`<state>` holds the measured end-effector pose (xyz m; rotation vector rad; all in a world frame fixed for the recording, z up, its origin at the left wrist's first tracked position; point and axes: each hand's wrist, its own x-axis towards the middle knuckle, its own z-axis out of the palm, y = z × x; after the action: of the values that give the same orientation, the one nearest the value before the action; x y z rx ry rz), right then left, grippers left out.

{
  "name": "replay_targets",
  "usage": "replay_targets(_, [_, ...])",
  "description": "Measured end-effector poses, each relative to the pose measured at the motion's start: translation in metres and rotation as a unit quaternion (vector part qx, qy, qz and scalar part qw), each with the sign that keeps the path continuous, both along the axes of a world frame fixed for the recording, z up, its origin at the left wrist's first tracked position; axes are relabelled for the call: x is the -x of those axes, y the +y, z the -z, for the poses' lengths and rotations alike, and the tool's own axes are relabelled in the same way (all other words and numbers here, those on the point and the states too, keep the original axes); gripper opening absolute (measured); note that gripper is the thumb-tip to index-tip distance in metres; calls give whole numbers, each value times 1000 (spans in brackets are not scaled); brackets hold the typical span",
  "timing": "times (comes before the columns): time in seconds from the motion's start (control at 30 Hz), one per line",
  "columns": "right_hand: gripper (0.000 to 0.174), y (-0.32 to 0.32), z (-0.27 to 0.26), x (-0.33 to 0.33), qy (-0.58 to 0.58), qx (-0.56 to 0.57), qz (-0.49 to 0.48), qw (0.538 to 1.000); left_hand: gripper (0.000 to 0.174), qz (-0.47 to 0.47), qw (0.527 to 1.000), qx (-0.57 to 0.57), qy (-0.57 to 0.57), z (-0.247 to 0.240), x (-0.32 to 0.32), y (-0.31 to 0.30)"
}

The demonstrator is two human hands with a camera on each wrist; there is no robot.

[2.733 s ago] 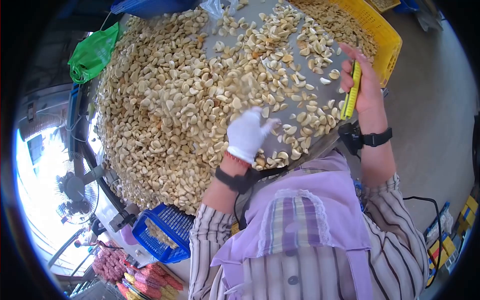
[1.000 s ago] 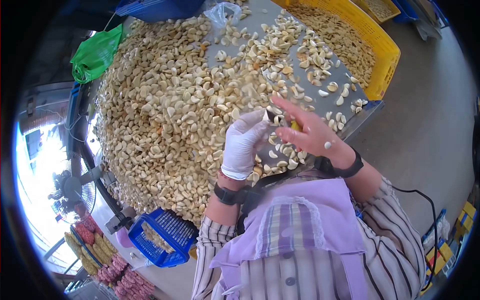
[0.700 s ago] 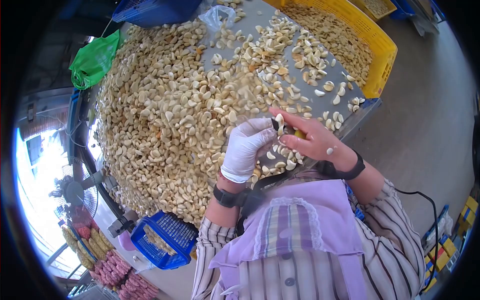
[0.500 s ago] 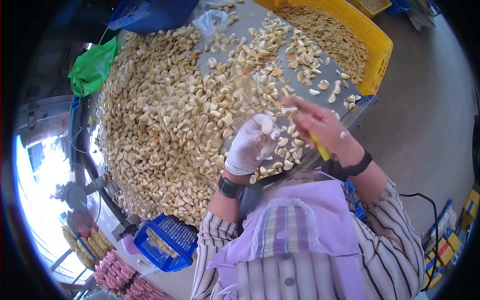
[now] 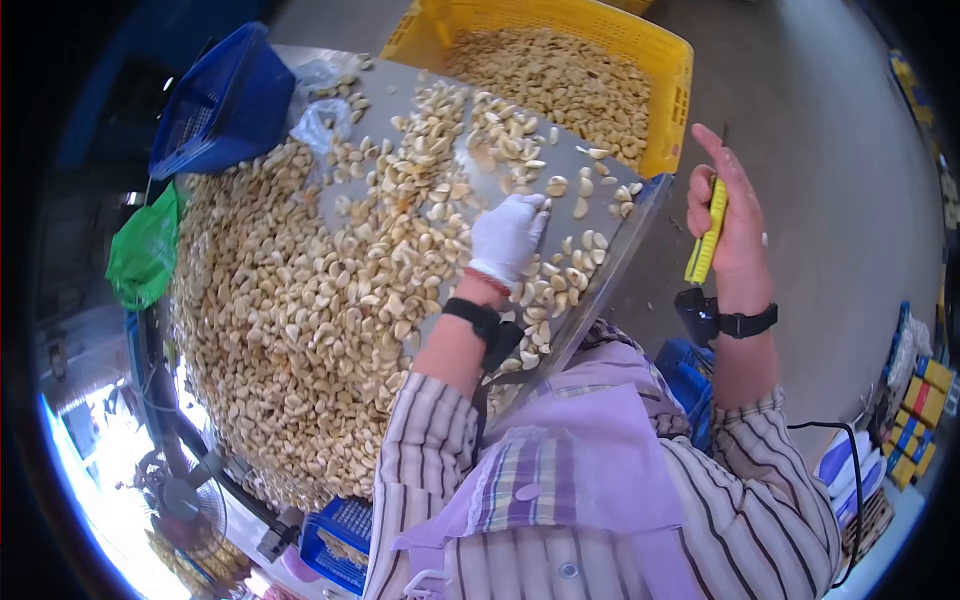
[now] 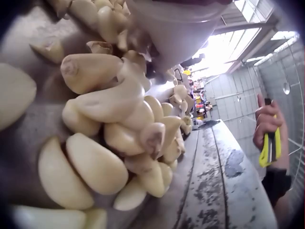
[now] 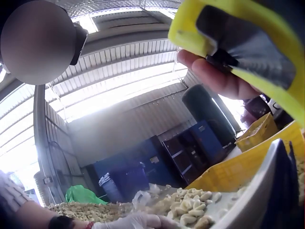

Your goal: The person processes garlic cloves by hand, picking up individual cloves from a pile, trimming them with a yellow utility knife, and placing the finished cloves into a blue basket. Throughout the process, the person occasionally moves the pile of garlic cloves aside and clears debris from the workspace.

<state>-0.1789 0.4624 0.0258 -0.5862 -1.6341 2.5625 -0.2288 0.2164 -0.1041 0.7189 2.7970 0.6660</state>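
Observation:
My left hand (image 5: 508, 238), in a white glove, reaches down onto the grey table among loose peeled garlic cloves (image 5: 550, 290). Its fingertips are right at the cloves; I cannot tell whether they pinch one. The left wrist view has the glove (image 6: 176, 33) at the top, its fingertips hidden, with cloves (image 6: 100, 157) close below. My bare right hand (image 5: 738, 225) is raised off the table's right side, gripping a yellow utility knife (image 5: 708, 232) against the palm, index finger pointing up. The knife (image 7: 190, 31) looms large in the right wrist view.
A large garlic heap (image 5: 290, 330) covers the table's left side. Beyond the far edge stands a yellow crate (image 5: 672, 90) full of cloves. A blue basket (image 5: 215, 105), a clear plastic bag (image 5: 322, 122) and a green bag (image 5: 145, 250) lie around the heap.
The hands met over the table around a clove and the knife, then parted. The left has moved farther out over the cloves, the right up and away with the knife. The head view has turned.

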Motion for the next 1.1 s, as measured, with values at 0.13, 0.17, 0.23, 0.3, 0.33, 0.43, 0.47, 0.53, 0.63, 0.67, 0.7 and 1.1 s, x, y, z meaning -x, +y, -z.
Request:
replay_targets(0.13, [39, -16, 13, -13, -56, -44, -59, 996, 27, -188, 850, -370, -326, -30, -11, -14])
replay_targets(0.17, [39, -25, 15, -14, -56, -42, -60, 996, 27, -213, 791, -434, -374, -39, -13, -20])
replay_targets(0.23, [43, -47, 15, -17, -93, -99, -161, 977, 28, -251, 718, -502, -413, -58, -19, -25])
replay_targets(0.3, [45, -65, 17, -19, -105, -110, -228, 962, 28, -255, 697, -518, -426, -71, -26, -32])
replay_targets(0.33, [48, -75, 16, -19, -108, -119, -265, 951, 29, -258, 675, -534, -439, -77, -30, -36])
replay_targets(0.43, [55, -96, 10, -16, -84, -170, -349, 918, 29, -264, 667, -545, -435, -90, -39, -42])
replay_targets(0.47, [55, -102, 10, -15, -82, -169, -353, 916, 29, -250, 679, -537, -434, -92, -42, -44])
replay_targets(0.53, [61, -110, 9, -13, -52, -185, -387, 902, 28, -265, 681, -537, -421, -102, -49, -41])
replay_targets(0.63, [63, -112, 12, -11, -30, -200, -408, 890, 24, -270, 696, -528, -405, -110, -53, -41])
replay_targets(0.67, [63, -112, 14, -11, -5, -204, -400, 894, 24, -271, 696, -528, -404, -112, -53, -42])
replay_targets(0.7, [63, -112, 13, -10, -6, -203, -401, 893, 24, -273, 692, -523, -417, -113, -53, -43])
replay_targets(1.1, [42, -30, 20, 2, -82, -36, -126, 988, 23, -161, 538, -681, -470, -73, -26, -21])
